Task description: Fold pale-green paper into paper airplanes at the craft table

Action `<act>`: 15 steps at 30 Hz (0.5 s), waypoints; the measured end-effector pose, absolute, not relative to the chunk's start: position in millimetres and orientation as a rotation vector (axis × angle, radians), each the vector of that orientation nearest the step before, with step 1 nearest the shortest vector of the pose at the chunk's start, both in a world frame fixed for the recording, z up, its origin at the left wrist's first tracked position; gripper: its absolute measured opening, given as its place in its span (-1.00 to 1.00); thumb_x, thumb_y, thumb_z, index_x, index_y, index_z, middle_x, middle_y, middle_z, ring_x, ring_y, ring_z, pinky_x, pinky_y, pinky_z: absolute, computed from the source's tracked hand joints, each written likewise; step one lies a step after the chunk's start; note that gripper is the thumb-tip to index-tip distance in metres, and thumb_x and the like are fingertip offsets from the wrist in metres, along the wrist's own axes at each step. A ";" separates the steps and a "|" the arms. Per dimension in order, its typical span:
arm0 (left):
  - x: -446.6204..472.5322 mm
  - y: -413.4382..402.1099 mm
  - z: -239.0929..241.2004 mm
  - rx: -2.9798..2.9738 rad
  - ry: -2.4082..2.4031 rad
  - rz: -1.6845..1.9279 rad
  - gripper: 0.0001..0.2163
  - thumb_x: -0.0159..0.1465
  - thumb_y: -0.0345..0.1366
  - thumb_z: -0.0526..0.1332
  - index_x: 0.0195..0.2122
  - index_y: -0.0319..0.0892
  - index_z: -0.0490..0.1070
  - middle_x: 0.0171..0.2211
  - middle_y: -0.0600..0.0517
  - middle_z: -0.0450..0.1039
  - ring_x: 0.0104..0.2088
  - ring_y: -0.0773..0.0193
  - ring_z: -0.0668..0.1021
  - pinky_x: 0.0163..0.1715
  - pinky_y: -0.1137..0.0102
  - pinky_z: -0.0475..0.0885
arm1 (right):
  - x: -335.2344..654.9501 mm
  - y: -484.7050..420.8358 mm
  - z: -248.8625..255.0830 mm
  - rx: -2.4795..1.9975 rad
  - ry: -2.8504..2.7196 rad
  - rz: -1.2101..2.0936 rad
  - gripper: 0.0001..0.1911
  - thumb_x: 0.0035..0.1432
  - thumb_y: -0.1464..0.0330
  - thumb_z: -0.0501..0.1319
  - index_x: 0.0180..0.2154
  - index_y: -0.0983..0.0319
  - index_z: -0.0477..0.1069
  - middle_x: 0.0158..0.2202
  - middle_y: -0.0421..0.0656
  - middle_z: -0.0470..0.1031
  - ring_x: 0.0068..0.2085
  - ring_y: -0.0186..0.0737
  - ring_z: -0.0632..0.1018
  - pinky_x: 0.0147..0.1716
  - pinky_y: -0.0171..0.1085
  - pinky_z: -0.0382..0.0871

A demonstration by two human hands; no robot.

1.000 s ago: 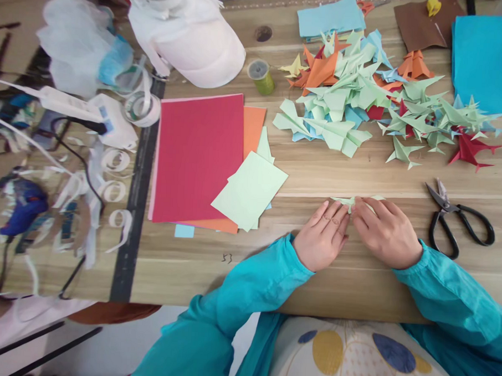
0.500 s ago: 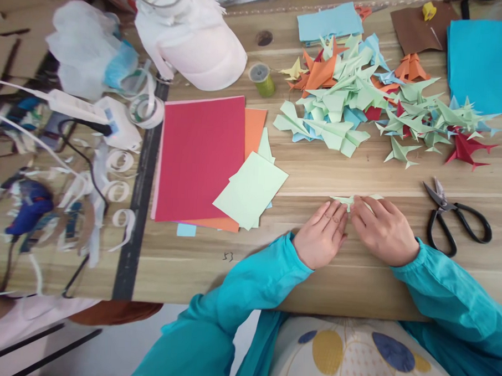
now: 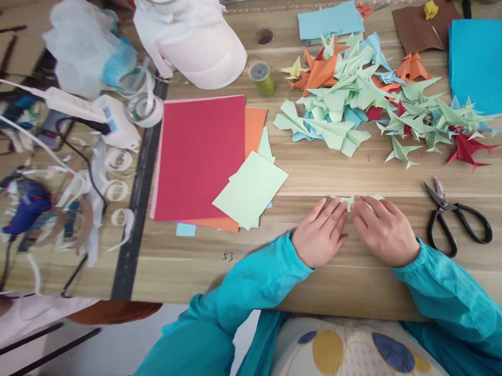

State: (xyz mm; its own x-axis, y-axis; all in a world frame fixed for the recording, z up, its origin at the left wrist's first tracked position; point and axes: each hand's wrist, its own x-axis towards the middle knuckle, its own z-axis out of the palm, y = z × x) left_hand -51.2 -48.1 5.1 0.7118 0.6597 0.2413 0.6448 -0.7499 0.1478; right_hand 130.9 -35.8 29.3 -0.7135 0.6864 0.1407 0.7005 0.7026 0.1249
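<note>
A small pale green folded paper lies on the table beneath my fingertips, mostly covered by them. My left hand presses on its left part, fingers close together and thumb to the side. With bent fingers, my right hand grips its middle and right part, and a thin green point shows beyond the fingers. To the right of my right hand lie black-handled scissors, blades partly apart. Beyond my hands is a pile of folded paper planes, mostly pale green, with orange, red and blue ones among them.
At left are a red paper stack and pale green sheets. A thread spool, a white cap and blue sheets stand farther back. Cables, tape rolls and a blue glue gun clutter the left side.
My left fingers have shifted slightly forward over the left point of the folded paper, covering more of it. My right hand has barely moved.
</note>
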 end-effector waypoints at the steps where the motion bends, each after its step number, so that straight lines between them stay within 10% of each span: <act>1: -51.4 -47.8 4.9 2.865 1.087 0.436 -0.61 0.26 -0.26 0.01 0.03 -0.41 0.29 0.11 -0.24 0.25 0.17 -0.01 0.22 0.16 0.05 0.16 | 131.1 -36.0 29.2 -1.148 -2.820 -0.267 -0.75 0.17 0.53 0.01 -0.21 0.40 0.44 -0.09 0.11 0.42 -0.09 -0.04 0.38 -0.28 -0.15 0.26; 15: -49.6 -47.5 2.7 2.886 1.073 0.432 -0.63 0.26 -0.31 0.02 0.02 -0.47 0.28 0.07 -0.27 0.29 0.14 -0.03 0.27 0.16 0.06 0.16 | 127.9 -37.8 27.2 -1.177 -2.820 -0.275 -0.66 0.19 0.51 -0.01 -0.02 0.44 0.34 -0.07 0.13 0.40 -0.09 -0.03 0.36 -0.26 -0.15 0.23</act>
